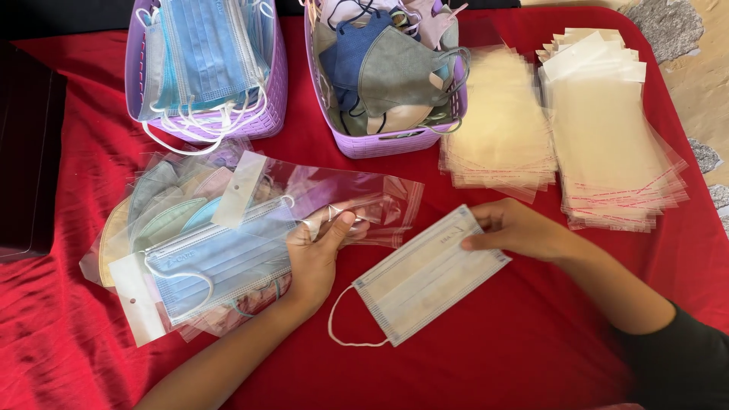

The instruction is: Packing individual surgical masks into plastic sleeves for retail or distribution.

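My right hand (518, 229) grips the upper right corner of a pale flat face mask (425, 277) that lies on the red cloth, its ear loop trailing at the lower left. My left hand (319, 254) pinches a clear plastic bag (342, 199) by its open end, thumb on top. That bag stretches over a pile of bagged masks (201, 254), with a blue pleated mask in its sleeve on top. The two hands are a short way apart, the loose mask between them.
At the back stand two purple baskets: the left basket (269, 114) holds blue pleated masks, the right basket (380, 143) holds grey, navy and pink shaped masks. Two stacks of empty clear bags (501, 125) (611, 144) lie at the right. A dark box (30, 152) sits at the left edge.
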